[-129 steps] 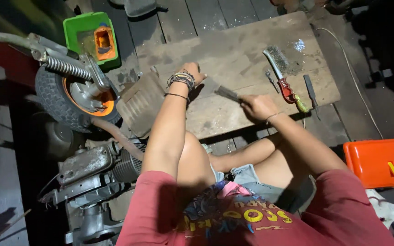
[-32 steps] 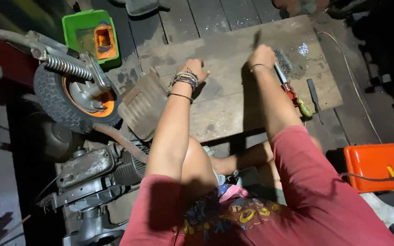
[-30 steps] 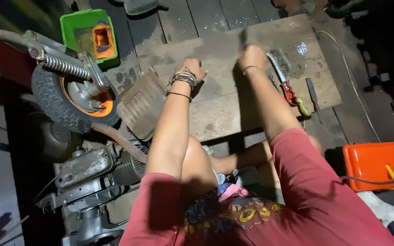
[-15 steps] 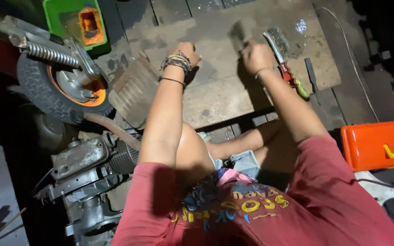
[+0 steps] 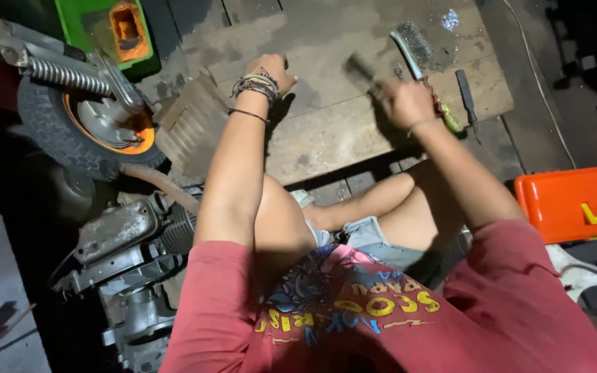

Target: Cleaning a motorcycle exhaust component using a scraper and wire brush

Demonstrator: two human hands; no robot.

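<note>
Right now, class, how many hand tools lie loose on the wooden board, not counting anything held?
2. A wire brush lies beside the right hand, its handle partly hidden behind it; a dark screwdriver-like tool lies just right of that. Others may be hidden under the arms.

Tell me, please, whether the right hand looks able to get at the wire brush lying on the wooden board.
Probably yes. The right hand is raised beside the wire brush on the board, with nothing between them. It is closed on a blurred dark tool, though, so it might need to set that down first.
</note>
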